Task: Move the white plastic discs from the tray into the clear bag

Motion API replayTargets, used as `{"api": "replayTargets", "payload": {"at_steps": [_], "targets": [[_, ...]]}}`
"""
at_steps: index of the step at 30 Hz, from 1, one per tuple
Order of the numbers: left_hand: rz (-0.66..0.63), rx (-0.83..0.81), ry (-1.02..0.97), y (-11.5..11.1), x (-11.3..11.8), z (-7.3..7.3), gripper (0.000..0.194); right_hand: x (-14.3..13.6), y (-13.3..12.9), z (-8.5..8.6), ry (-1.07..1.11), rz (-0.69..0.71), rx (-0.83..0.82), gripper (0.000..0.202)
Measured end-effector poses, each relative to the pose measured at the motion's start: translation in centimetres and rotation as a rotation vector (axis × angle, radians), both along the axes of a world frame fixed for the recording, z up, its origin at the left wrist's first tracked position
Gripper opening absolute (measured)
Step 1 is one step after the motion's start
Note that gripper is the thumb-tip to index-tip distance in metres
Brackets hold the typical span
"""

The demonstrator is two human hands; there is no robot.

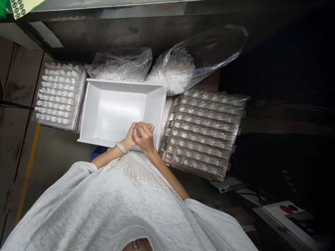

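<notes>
White, smooth-looking plastic fills the middle here: a shallow rectangular tray (117, 104), walls flaring outward, a few dark specks on its floor and one small white piece (96, 136) down in the near left corner. Over its near right part, the left hand (132, 135) and the right hand (146, 138) meet, clasped, fingers curled in and closed against each other; whether anything small sits between the palms, I can't tell. There's a pale band (121, 147) round the left wrist, and soft, heathered grey cloth on the shirt (117, 209) just below. Now to the left, a stack of clear moulded sheets (56, 94), rows of white knobbly pieces across the top, edge close beside the tray. Over on the right, a block of clear trays (202, 129), glossy, ridged into rounded cells, set askew and near the tray's right wall. Beyond the far rim, two crinkled, see-through bags: the left bag (123, 66) slumped low, the right bag (178, 71) bulging with white pieces, its loose mouth flaring out to the right. Both flanks and the far edge are hemmed in, so the widest room for moving lies over the tray floor, left of and beyond the clasped hands.
</notes>
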State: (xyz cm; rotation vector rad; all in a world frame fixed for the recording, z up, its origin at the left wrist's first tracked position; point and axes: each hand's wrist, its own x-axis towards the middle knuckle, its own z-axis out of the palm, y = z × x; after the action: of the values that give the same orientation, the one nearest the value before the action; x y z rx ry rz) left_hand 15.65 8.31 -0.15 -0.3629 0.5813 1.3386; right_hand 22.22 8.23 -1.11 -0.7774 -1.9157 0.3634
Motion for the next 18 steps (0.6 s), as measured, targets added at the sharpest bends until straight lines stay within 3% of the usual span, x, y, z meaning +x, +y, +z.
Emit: {"api": "replayTargets", "payload": {"at_steps": [4,7,9,11,12,14,18], "targets": [[0.004,-0.118,-0.091,0.8,-1.5,1.6,0.012,1.5,0.2,0.4,0.118,-0.041,0.017,0.015],[0.011,-0.1,-0.05,1.5,-2.3,2.6,0.008,3.3,0.7,-0.9,0.136,-0.175,-0.162,0.016],[0.025,-0.073,-0.057,2.0,-2.8,3.1,0.006,3.9,1.0,-2.6,-0.264,-0.1,-0.413,0.02],[0.038,-0.058,-0.044,2.5,-3.2,3.5,0.006,3.7,1.0,-4.5,-0.847,0.12,-0.629,0.033],[0.041,-0.051,-0.03,2.7,-3.4,3.7,0.006,3.2,0.9,-5.3,-1.016,0.226,-0.674,0.035],[0.044,-0.037,0.011,3.5,-3.6,4.4,0.008,2.0,0.4,-6.5,-1.151,0.363,-0.705,0.039],[0.002,0.04,0.113,6.7,-2.9,7.4,0.011,0.1,-0.1,-7.2,-1.245,0.436,-0.828,0.038]]}}
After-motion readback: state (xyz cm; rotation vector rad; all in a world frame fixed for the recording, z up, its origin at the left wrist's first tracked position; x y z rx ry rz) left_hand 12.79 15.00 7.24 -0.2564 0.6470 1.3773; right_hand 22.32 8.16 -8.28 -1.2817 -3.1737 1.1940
